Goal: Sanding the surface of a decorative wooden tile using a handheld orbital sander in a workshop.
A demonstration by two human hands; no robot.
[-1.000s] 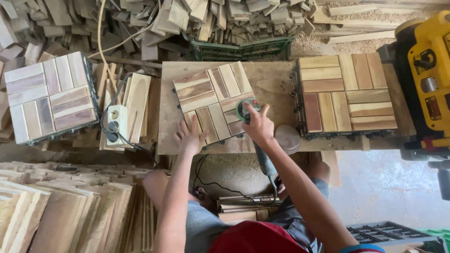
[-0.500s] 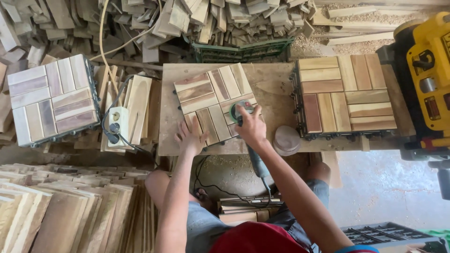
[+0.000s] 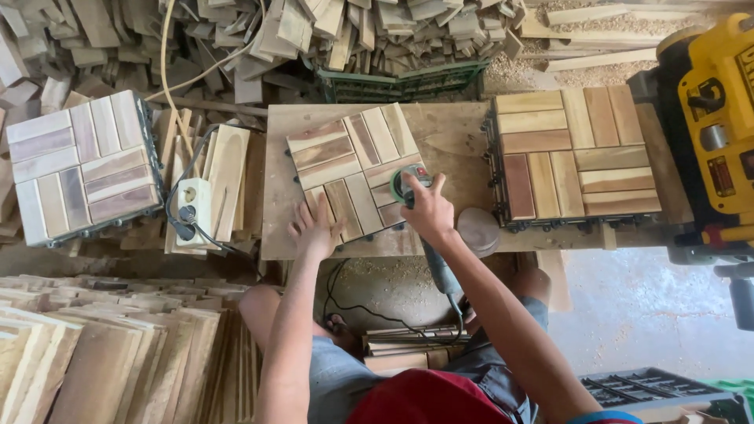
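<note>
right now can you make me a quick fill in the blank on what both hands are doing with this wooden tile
1. The right hand grips a green ____ on the wooden tile.
2. The left hand lies flat on the tile's ____ left corner.
3. The workbench carries ____ slatted tiles.

Missing words: sander; near; two

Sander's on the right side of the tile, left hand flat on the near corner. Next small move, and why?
Probably sweep the sander leftward across the wooden tile. The right hand presses it at the tile's right edge, so the slats to the left lie uncovered by the tool. The left hand lies flat on the near-left corner, holding the tile down on the workboard, so a short pass looks steady.
</note>
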